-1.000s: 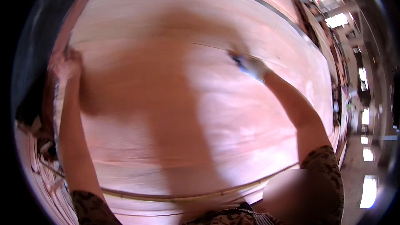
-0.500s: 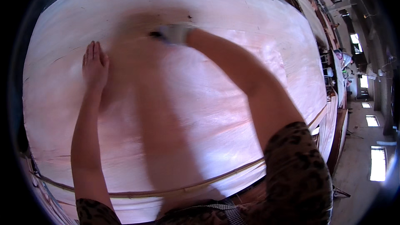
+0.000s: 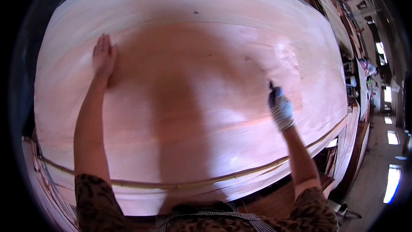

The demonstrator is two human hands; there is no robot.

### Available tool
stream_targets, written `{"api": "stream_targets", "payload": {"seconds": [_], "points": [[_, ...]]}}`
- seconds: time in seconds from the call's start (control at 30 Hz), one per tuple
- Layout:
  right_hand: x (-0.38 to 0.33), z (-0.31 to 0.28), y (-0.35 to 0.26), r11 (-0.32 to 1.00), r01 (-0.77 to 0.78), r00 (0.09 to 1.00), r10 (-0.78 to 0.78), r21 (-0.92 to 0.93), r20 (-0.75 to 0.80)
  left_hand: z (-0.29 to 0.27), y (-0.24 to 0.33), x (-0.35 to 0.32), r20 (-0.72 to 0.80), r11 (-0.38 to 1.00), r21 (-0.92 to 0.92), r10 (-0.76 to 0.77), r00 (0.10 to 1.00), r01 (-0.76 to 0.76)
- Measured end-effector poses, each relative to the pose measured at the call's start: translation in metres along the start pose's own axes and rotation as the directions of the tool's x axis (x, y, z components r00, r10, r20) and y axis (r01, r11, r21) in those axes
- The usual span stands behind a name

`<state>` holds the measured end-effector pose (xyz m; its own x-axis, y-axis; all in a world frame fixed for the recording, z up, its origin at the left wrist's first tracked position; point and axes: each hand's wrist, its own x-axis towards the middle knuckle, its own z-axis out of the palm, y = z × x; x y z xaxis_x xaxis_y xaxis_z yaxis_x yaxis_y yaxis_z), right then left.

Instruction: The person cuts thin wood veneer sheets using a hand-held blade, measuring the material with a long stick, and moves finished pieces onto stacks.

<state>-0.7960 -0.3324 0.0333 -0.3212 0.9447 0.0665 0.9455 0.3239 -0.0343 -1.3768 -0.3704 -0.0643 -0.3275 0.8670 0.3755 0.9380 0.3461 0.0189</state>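
A broad, pale pinkish sheet of wood veneer [image 3: 128,154] spreads out in front of me. My left hand [image 3: 104,56], bare, lies flat on its far left part with the fingers stretched out. At the right, my right hand [image 3: 281,108] wears a striped, pale knit glove with dark fingers. It is closed on a small dark tool [image 3: 271,85] whose tip points away from me, at or just above the sheet; its exact kind is too small to tell. A smoother, rectangular-looking veneer piece [image 3: 274,56] lies on the sheet beyond that hand.
Along the near side runs a thin yellowish strip [image 3: 180,185], with more stacked sheets [image 3: 141,206] below it. A small dark knot [image 3: 196,12] marks the far part of the veneer. Off to the right are other stacks, people [image 3: 368,68] and bright windows [image 3: 391,184].
My right hand has swept from the far middle of the sheet to the right and toward me, with the dark tool in it. My left hand stays flat on the veneer; the view has shifted slightly.
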Motion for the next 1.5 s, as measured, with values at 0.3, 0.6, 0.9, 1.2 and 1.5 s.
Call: {"api": "stream_targets", "payload": {"seconds": [0.3,0.6,0.9,1.2,1.5], "points": [[-0.067,0.007,-0.278,0.763,0.506,0.832,-0.554,0.403,0.004,-0.076,-0.055,-0.076,-0.170,0.660,-0.731,0.071,0.983,-0.174],[-0.042,0.005,-0.549,0.722,0.613,0.687,-0.688,0.321,0.233,-0.187,-0.484,-0.249,0.361,0.941,-0.147,-0.237,0.902,0.306],[-0.068,0.063,-0.904,0.291,0.925,0.218,-0.933,0.244,0.287,-0.170,-0.528,-0.228,0.516,0.922,-0.343,0.028,0.856,0.177],[-0.074,0.043,-0.845,0.476,0.844,0.292,-0.796,0.249,0.531,-0.167,-0.534,-0.234,0.523,0.929,-0.322,0.014,0.852,0.183],[-0.035,0.015,-0.357,0.387,0.876,0.449,-0.873,-0.288,0.190,-0.191,-0.447,-0.193,0.512,0.956,0.283,-0.221,0.830,0.080]]}}
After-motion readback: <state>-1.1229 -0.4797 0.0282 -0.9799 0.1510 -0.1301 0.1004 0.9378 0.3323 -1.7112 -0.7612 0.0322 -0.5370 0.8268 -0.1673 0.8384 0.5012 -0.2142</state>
